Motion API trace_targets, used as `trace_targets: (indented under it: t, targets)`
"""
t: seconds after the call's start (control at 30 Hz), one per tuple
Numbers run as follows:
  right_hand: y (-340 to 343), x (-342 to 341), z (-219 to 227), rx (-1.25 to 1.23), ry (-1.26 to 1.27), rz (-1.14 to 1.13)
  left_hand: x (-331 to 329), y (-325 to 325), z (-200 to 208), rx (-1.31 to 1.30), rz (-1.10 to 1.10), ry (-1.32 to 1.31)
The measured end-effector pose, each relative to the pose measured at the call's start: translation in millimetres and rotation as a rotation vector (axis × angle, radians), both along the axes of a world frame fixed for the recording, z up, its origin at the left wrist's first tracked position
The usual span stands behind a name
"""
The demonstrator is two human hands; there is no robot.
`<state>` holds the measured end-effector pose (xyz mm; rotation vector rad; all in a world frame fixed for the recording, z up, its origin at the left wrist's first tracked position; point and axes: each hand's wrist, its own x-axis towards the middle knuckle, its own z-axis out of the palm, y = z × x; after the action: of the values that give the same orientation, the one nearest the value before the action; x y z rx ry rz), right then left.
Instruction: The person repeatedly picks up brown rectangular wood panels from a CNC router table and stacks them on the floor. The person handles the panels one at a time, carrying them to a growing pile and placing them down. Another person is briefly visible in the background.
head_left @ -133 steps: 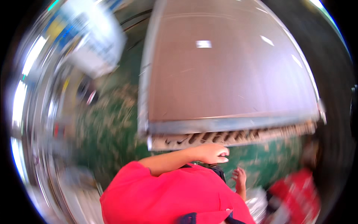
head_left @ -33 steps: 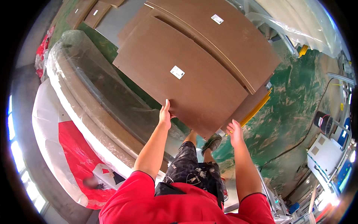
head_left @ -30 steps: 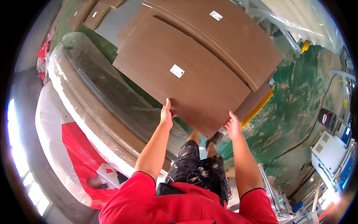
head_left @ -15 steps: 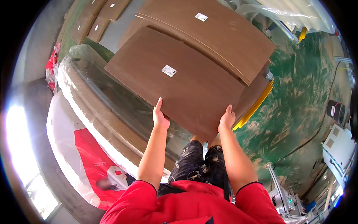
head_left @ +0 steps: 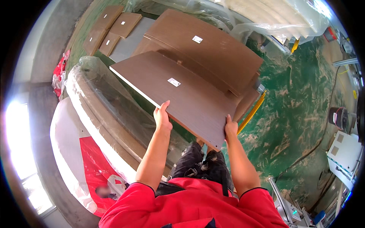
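A large brown board [head_left: 190,102] with a white label is held out in front of my legs. My left hand [head_left: 162,116] grips its near left edge, thumb on top and the other fingers hidden beneath. At the near right edge my right hand [head_left: 230,127] grips it the same way. The board is tilted, so its pale left edge and brown near edge show. Just beyond it lies another brown panel [head_left: 209,43] with a white label, on top of a stack of panels. The held board's far edge overlaps the stack; whether they touch I cannot tell.
Plastic-wrapped panels [head_left: 99,114] stand close on my left. Smaller labelled boards [head_left: 108,43] lie at the far left. A yellow bar [head_left: 253,112] juts from the stack's right side. Dusty green floor [head_left: 289,95] stretches right, with a cable, a dark bucket [head_left: 340,117] and a white cabinet [head_left: 344,152].
The board has tilted, bringing its left and near edges into sight, and its far edge has shifted nearer me. More of the stack behind shows. Both hands keep their hold.
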<state>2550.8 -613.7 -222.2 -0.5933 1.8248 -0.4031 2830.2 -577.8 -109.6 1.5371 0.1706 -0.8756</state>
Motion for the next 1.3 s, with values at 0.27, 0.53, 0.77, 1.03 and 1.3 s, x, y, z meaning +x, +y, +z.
trace_targets:
  t: [0.27, 0.53, 0.77, 1.03, 1.3]
  targets:
    - [-62, -42, -60, -0.18, 0.235, 0.159, -18, -74, -4, 0.075, -0.184, -0.009]
    - [-186, -83, -61, -0.203, 0.235, -0.081, -43, -212, -66, -0.306, -0.281, 0.192]
    - [-197, -101, -57, -0.134, 0.36, -0.142, -41, -241, -104, -0.295, -0.398, 0.137]
    - [-186, -59, -56, -0.202, 0.049, -0.173, -18, -235, -124, -0.327, -0.489, 0.128]
    - [-192, -60, -67, -0.206, 0.392, -0.217, -13, -229, -168, -0.401, -0.426, 0.256]
